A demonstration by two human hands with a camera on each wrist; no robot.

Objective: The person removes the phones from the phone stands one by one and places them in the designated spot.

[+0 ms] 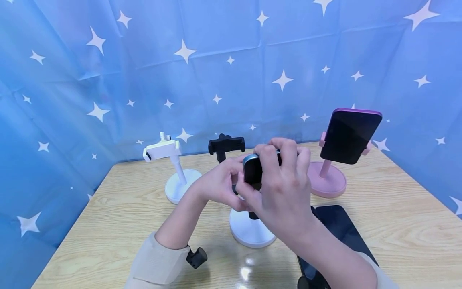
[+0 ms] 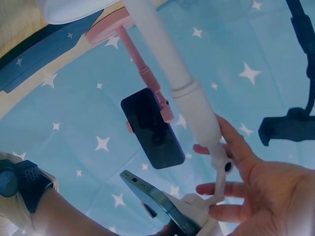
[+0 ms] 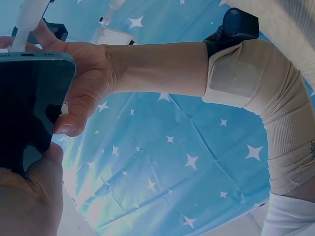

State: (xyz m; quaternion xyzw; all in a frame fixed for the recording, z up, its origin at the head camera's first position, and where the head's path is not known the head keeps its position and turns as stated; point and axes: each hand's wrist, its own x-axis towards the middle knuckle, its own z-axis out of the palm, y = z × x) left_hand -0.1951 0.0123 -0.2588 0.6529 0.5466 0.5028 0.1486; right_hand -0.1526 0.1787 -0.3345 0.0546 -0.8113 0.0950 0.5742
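Both hands at work above the worktop [image 1: 108, 228], gathered about the central white stand [image 1: 252, 230]. Right hand [image 1: 283, 188] pinches a blue-edged phone [image 1: 252, 170], fingers bent over its upper edge, thumb along the nearer side; the phone sits tilted at the head of that stand, near the left hand. Left hand [image 2: 275, 189] has its fingers curled round the stand's thin neck [image 2: 219, 189], just beside the white clamp [image 2: 201, 201]. Whether the clamp grips the phone cannot be told; hands and phone hide the contact. Main risk, as judged: the phone slipping out if the right fingers loosen before the clamp has a sound hold. A second: the slender joint under the left hand looks able to swivel, so an uneven push could swing the head and tip the phone off line. Side force might also rock the round base, should the left hand's steadying ease. The right forearm crosses over a dark slab [image 1: 339, 224] lying on the worktop; a dropped phone could strike it. Close at the right stands a pink stand [image 1: 326, 186] bearing a purple-edged phone [image 1: 350, 136]; a wide elbow or knuckle might jog it. Black stand [image 1: 226, 144] behind, another white stand [image 1: 178, 184] leftward.
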